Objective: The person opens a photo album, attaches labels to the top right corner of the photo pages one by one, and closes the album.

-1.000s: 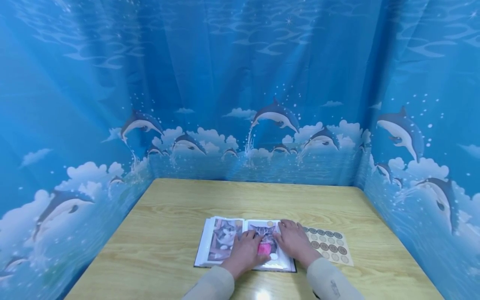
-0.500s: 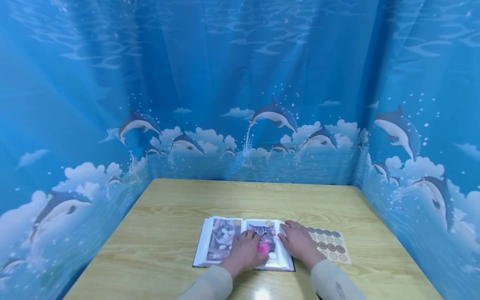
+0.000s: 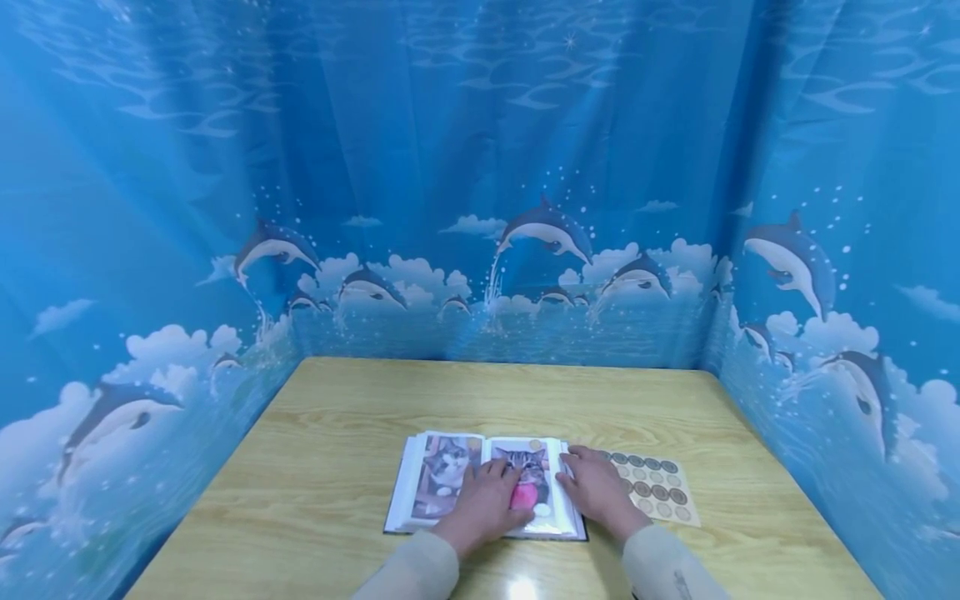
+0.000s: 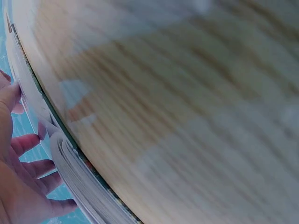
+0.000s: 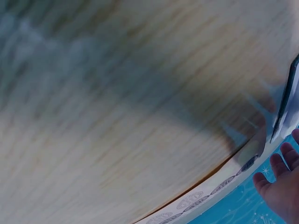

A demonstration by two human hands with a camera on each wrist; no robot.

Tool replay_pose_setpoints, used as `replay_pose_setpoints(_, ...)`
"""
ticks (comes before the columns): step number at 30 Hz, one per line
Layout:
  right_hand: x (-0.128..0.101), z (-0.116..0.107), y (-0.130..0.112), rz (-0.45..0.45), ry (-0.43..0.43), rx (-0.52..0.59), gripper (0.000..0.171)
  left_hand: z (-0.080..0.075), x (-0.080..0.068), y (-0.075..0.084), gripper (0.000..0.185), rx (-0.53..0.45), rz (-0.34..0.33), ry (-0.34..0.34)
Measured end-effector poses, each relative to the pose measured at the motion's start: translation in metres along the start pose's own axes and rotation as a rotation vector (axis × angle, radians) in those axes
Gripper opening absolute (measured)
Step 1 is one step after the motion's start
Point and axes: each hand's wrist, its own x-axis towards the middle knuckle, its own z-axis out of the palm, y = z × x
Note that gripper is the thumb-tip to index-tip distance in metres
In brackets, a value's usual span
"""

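Note:
An open photo album (image 3: 442, 479) with cat pictures lies on the wooden table (image 3: 352, 433) near its front edge. My left hand (image 3: 483, 500) lies flat on the right-hand page, fingers spread over the cat photo with a pink patch (image 3: 523, 495). My right hand (image 3: 596, 487) rests with straight fingers on the album's right edge. In the left wrist view my left hand (image 4: 18, 172) lies against the album's page stack (image 4: 77, 179). In the right wrist view my right hand (image 5: 280, 191) shows at the lower right beside the sticker sheet (image 5: 210, 196).
A sheet of round brown stickers (image 3: 658, 492) lies just right of the album. Blue curtains printed with dolphins (image 3: 547, 229) close in the table on three sides. Bare wood stretches behind the album.
My right hand has slid a little to the right, off the photo toward the album's right edge. The left hand stays on the page.

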Motion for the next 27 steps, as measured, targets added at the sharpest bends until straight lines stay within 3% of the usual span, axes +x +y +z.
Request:
replay_pose_setpoints(8,-0.001,0.004,0.001,-0.021,0.016,-0.01,0.04,0.002,-0.001,0.003,0.079,0.073,0.009,0.037)
replay_pose_setpoints(15,-0.003,0.006,-0.001,-0.055,0.021,-0.003,0.04,0.001,-0.006,0.006,0.067,0.11,0.032,0.052)
replay_pose_setpoints(21,-0.002,0.006,-0.004,-0.077,0.036,-0.006,0.039,0.002,-0.009,0.007,0.086,0.125,0.056,0.053)
replay_pose_setpoints(27,-0.002,0.008,-0.003,-0.103,0.054,-0.008,0.038,0.003,-0.01,0.005,0.087,0.091,0.067,0.053)
